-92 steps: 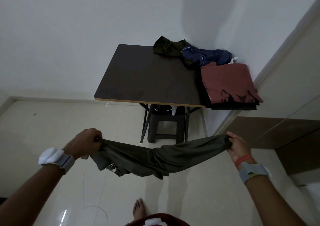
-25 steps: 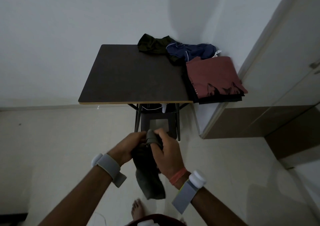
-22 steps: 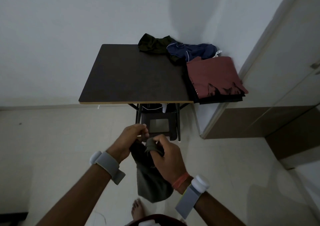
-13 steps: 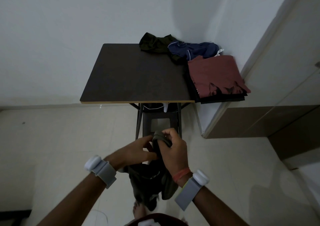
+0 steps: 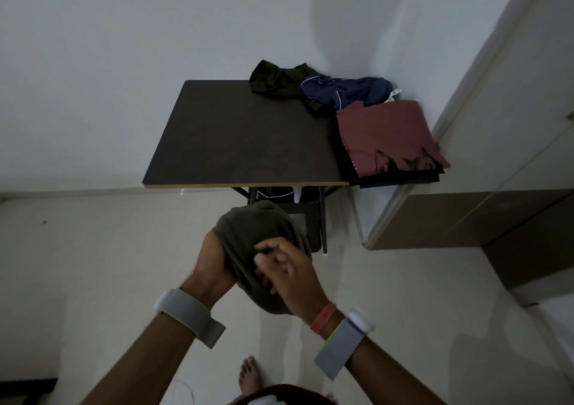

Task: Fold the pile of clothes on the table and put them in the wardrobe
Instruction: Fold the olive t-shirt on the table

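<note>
The right hand (image 5: 284, 268) curls its fingers on the soft olive-green cloth bundle (image 5: 257, 230), pinching it, likely to keep the fold. The left hand (image 5: 214, 261) props it from under, and I cannot tell its hidden fingers. Past the hands stands the dark brown table (image 5: 236, 137), with the folded red shirt pile (image 5: 385, 134) far right.

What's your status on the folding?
Bunched garment mid-air, left hand and right hand gripping it. On table: folded stack, loose pile. Nothing blocking.
</note>
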Motion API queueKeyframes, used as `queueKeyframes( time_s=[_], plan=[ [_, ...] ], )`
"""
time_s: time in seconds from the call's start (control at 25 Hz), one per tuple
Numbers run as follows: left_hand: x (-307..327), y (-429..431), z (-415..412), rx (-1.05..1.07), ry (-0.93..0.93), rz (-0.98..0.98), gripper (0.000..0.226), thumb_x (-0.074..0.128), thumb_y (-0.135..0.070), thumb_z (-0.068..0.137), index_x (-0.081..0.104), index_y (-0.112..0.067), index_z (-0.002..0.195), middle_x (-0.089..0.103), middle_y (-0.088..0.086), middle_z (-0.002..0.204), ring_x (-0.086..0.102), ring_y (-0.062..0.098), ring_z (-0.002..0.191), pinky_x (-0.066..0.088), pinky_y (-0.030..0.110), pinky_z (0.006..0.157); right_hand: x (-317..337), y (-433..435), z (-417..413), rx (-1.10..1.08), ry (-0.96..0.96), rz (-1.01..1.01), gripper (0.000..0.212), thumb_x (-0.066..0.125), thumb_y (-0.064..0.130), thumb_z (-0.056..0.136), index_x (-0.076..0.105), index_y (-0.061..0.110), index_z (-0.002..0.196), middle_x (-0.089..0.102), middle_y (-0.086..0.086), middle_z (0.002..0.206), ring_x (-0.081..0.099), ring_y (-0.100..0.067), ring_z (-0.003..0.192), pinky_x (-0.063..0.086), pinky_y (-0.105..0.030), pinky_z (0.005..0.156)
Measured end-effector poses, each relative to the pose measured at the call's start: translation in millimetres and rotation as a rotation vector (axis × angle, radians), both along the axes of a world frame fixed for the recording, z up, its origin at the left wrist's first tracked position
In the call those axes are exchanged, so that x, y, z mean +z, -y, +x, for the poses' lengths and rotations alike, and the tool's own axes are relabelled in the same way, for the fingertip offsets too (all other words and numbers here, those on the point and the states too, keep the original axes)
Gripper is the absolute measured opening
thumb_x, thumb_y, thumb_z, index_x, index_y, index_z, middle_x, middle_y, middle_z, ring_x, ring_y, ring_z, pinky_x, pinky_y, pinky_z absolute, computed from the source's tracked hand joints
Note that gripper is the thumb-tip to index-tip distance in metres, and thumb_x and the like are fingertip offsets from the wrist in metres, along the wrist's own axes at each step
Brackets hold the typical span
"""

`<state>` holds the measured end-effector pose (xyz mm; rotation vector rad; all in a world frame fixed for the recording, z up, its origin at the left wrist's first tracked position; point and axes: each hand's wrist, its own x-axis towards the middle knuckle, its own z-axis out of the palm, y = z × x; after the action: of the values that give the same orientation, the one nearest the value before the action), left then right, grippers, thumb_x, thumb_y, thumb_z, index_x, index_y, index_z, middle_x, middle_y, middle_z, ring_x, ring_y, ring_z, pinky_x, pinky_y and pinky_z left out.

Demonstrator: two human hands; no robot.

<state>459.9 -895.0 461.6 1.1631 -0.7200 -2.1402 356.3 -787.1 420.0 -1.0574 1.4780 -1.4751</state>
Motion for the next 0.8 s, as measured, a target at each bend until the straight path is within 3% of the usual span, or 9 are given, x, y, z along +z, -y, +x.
queueKeyframes(
  time_s=[0.12,0.2,0.28,0.4,0.48,0.52,0.64,0.72,0.8],
  plan=[
    [7,3,11,0.102,-0.147,0.143,0.034,0.065,-0.039,0.089,0.079,-0.009,0.097,0.073,0.014,0.109,0.072,0.029,0.092,0.058,0.037,0.079,-10,8,-18,-0.223,0.230,0.176,0.026,0.058,0.035,0.101,0.067,0.011,0.103,0.071,-0.007,0.088,0.066,-0.019,0.068,0.054,-0.030,0.057],
    [13,3,15,0.063,-0.291,0.124,0.056,0.099,-0.035,0.037,0.083,-0.009,0.083,0.077,0.013,0.101,0.076,0.028,0.083,0.062,0.038,0.068,-28,14,-30,-0.334,0.300,0.312,0.018,0.066,0.031,0.096,0.066,0.018,0.108,0.071,-0.004,0.103,0.071,-0.020,0.086,0.062,-0.039,0.073],
    [13,5,17,0.037,-0.348,0.121,0.075,0.103,-0.031,0.010,0.083,-0.009,0.079,0.077,0.013,0.097,0.076,0.028,0.081,0.063,0.041,0.065,-46,20,-37,-0.322,0.402,0.410,0.028,0.069,0.026,0.093,0.062,0.023,0.120,0.067,-0.001,0.118,0.068,-0.021,0.105,0.060,-0.043,0.090],
    [18,7,17,0.040,-0.298,0.124,0.042,0.088,-0.040,0.051,0.082,-0.011,0.081,0.077,0.012,0.090,0.075,0.029,0.080,0.062,0.039,0.064,-53,29,-34,-0.172,0.466,0.452,0.027,0.061,0.022,0.096,0.069,0.021,0.122,0.071,-0.003,0.118,0.065,-0.022,0.110,0.056,-0.035,0.090],
    [18,9,18,0.067,-0.262,0.114,0.040,0.084,-0.039,0.051,0.083,-0.010,0.078,0.078,0.012,0.089,0.076,0.028,0.077,0.062,0.038,0.059,-46,32,-27,-0.067,0.505,0.423,0.026,0.061,0.023,0.096,0.072,0.020,0.119,0.073,-0.003,0.114,0.066,-0.020,0.106,0.053,-0.031,0.084],
    [17,10,19,0.071,-0.250,0.115,0.044,0.088,-0.039,0.049,0.082,-0.010,0.082,0.078,0.012,0.090,0.076,0.028,0.079,0.062,0.039,0.058,-44,32,-25,-0.012,0.540,0.382,0.029,0.064,0.024,0.094,0.071,0.019,0.122,0.072,-0.004,0.116,0.066,-0.021,0.108,0.053,-0.032,0.087],
    [23,8,24,0.092,-0.195,0.119,0.036,0.069,-0.044,0.086,0.074,-0.010,0.098,0.077,0.011,0.089,0.070,0.029,0.088,0.061,0.036,0.054,-46,32,-24,0.168,0.596,0.242,0.055,0.073,0.018,0.079,0.062,0.023,0.133,0.068,-0.004,0.129,0.062,-0.028,0.122,0.048,-0.046,0.106],
    [27,8,27,0.069,-0.177,0.099,0.041,0.088,-0.044,0.062,0.081,-0.009,0.084,0.077,0.013,0.088,0.074,0.029,0.079,0.062,0.038,0.055,-48,29,-23,0.235,0.498,0.247,0.061,0.077,0.016,0.076,0.061,0.027,0.133,0.068,-0.001,0.129,0.062,-0.026,0.122,0.048,-0.047,0.107],
    [32,8,29,0.074,-0.147,0.090,0.031,0.079,-0.043,0.071,0.082,-0.012,0.069,0.077,0.010,0.084,0.074,0.027,0.078,0.061,0.036,0.065,-49,28,-22,0.160,0.288,0.273,0.043,0.078,0.021,0.082,0.069,0.025,0.124,0.072,0.001,0.119,0.066,-0.021,0.115,0.050,-0.043,0.105]
  ],
)
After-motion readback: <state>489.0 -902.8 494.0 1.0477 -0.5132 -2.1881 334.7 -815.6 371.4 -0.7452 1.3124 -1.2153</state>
